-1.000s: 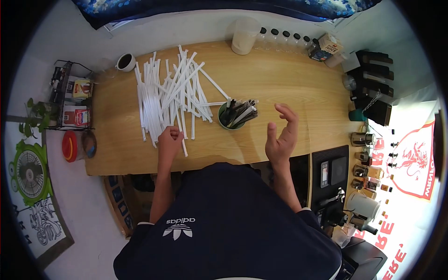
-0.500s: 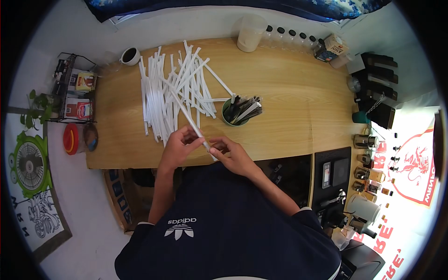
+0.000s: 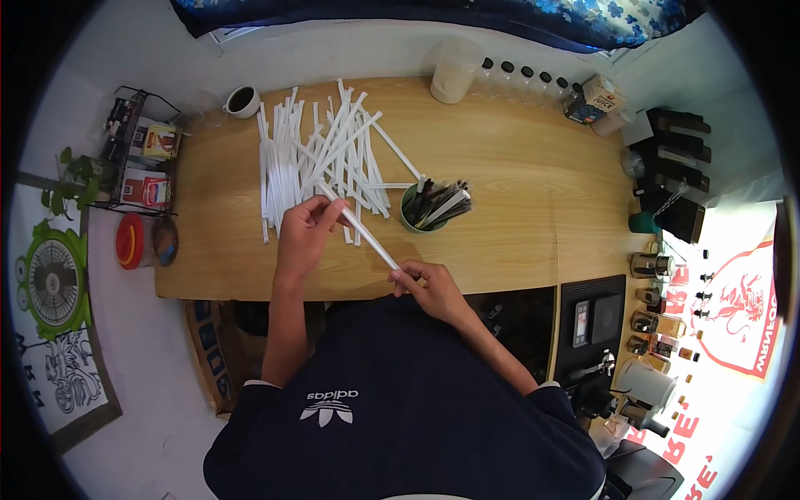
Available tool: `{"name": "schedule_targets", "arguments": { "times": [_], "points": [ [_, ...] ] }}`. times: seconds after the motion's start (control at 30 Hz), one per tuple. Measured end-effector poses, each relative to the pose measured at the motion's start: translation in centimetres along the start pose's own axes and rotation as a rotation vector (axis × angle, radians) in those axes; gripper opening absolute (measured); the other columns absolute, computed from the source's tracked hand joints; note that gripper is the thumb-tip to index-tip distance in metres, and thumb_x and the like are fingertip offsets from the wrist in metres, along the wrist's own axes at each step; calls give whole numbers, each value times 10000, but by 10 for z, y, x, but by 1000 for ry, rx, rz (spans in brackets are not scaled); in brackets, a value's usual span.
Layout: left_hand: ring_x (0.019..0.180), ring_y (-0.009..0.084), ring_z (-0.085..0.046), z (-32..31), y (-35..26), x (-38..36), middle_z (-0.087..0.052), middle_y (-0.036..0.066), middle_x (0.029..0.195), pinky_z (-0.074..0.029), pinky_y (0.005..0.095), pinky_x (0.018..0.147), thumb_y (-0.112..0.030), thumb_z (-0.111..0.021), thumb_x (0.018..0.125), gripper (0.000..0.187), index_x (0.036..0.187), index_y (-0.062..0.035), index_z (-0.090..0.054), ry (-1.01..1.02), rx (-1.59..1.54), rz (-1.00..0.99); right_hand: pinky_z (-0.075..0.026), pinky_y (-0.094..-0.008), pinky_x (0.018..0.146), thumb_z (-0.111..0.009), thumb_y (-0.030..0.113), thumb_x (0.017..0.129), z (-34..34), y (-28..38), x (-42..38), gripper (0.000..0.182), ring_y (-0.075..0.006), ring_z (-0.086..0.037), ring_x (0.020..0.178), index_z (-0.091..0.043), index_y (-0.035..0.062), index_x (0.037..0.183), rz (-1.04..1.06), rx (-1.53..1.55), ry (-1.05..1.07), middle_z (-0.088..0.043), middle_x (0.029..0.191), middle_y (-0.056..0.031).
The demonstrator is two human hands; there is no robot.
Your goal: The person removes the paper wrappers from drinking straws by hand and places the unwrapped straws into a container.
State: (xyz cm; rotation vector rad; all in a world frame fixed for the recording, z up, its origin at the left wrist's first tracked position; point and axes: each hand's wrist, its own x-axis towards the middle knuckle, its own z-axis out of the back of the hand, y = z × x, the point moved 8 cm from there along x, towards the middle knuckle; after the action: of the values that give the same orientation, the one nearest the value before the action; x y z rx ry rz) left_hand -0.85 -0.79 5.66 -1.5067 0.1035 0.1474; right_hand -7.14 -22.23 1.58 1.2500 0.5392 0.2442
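A white paper-wrapped straw (image 3: pixel 367 236) slants between my two hands above the front of the wooden table. Near its upper end, my left hand (image 3: pixel 308 233) pinches it between thumb and fingers. My right hand (image 3: pixel 427 287) is closed on the lower end, close to the table's front edge. Beyond my left hand lies a loose heap of wrapped straws (image 3: pixel 287 158), crossing at various angles. A green cup (image 3: pixel 410 219) stands just past my right hand, filled with dark and pale slim items in clear wrapping.
A mug of dark liquid (image 3: pixel 242 102) sits at the back left, near a wire rack (image 3: pixel 137 158) with packets. Along the back wall stand a cloudy container (image 3: pixel 457 73), several black-capped bottles (image 3: pixel 525 77) and a juice carton (image 3: pixel 602 96). A scale (image 3: pixel 582 323) lies at the right.
My left hand has moved up along the straw, away from my right hand, which has shifted slightly right and down. More of the straw shows between them.
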Motion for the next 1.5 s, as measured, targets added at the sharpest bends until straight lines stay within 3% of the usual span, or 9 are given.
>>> {"name": "schedule_targets", "arguments": {
  "times": [0.3,0.5,0.7,1.03,1.27,1.5],
  "points": [
    [764,78,-657,14,-1,8,-740,72,874,-461,217,671,-217,-645,1008,261,1078,27,-704,-129,-113,-133,-517,-264,712,-599,227,1028,13,-22,-8,263,-97,-653,734,-716,-3,1078,-20,100,-93,-714,779,-38],
    [785,96,-650,17,2,7,-732,98,937,-486,229,720,-197,-657,1000,240,1094,22,-687,-184,-211,-64,-512,-248,738,-623,182,1017,28,-36,-17,238,-97,-654,782,-710,-31,1079,-62,212,-219,-735,870,-48],
    [804,102,-664,23,25,9,-732,92,966,-522,245,752,-216,-647,1007,238,1090,4,-684,-305,-273,-91,-528,-246,772,-637,121,1006,51,-57,-28,205,-123,-660,818,-695,-62,1076,-65,496,-464,-735,903,-98],
    [808,128,-672,-11,49,2,-719,70,956,-545,266,778,-212,-619,1023,205,1051,-13,-661,-193,-401,61,-558,-284,799,-613,128,1021,108,-38,-48,185,-157,-675,830,-659,-41,1080,190,776,-901,-731,934,-148],
    [805,134,-653,-14,64,3,-711,75,929,-534,277,796,-216,-595,1036,208,1035,-18,-659,-211,-507,32,-566,-278,809,-626,55,1000,170,46,-87,138,-160,-696,841,-646,-39,1099,400,234,-980,-735,939,-157],
    [817,105,-625,-17,68,6,-699,53,920,-500,254,762,-213,-578,1043,215,1026,-15,-658,-182,-327,3,-568,-272,794,-673,-40,939,185,110,-108,136,-168,-711,857,-658,-46,1074,627,-218,-1062,-741,934,-162]
  ]
}}
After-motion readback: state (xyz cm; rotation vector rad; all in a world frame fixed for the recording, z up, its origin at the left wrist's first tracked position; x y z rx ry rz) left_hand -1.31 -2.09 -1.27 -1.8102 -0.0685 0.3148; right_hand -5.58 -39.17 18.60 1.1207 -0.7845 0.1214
